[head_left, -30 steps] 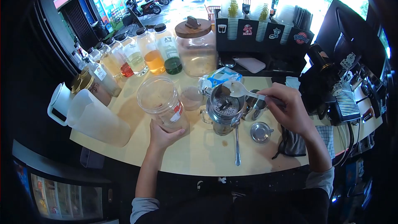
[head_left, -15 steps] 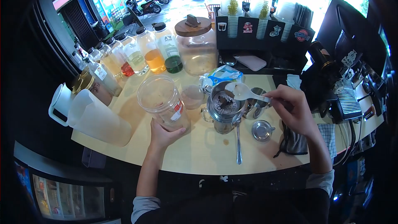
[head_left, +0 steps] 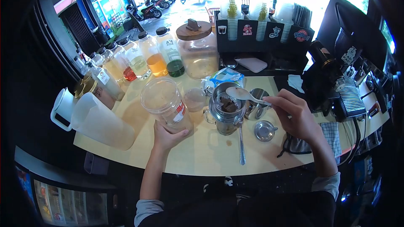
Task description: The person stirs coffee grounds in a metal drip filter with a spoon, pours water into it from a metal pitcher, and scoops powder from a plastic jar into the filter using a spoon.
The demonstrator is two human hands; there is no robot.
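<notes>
My left hand (head_left: 168, 135) is wrapped round the lower part of a clear open jar (head_left: 162, 101) with a red and white label. In my right hand (head_left: 294, 113) is the handle of a white plastic spoon (head_left: 240, 94), its bowl over a metal filter (head_left: 216, 111). Dark ground powder (head_left: 228, 105) lies inside the filter, which sits on a glass mug (head_left: 226, 128). Just right of the mug a long metal spoon (head_left: 242, 147) lies on the table, near a small round metal lid (head_left: 265, 131). A steel cup (head_left: 257, 101) stands behind the lid.
Several syrup bottles (head_left: 156, 63) and a wooden-lidded jar (head_left: 198, 56) line the back left. At the left stand plastic pitchers (head_left: 101, 122). A black cup holder (head_left: 265, 35) is behind, a coffee machine (head_left: 351, 101) at the right, a dark cloth (head_left: 299, 144) nearer.
The white spoon has tipped over the filter and its powder has dropped; the dark heap in the filter is larger. My left hand keeps its hold on the jar.
</notes>
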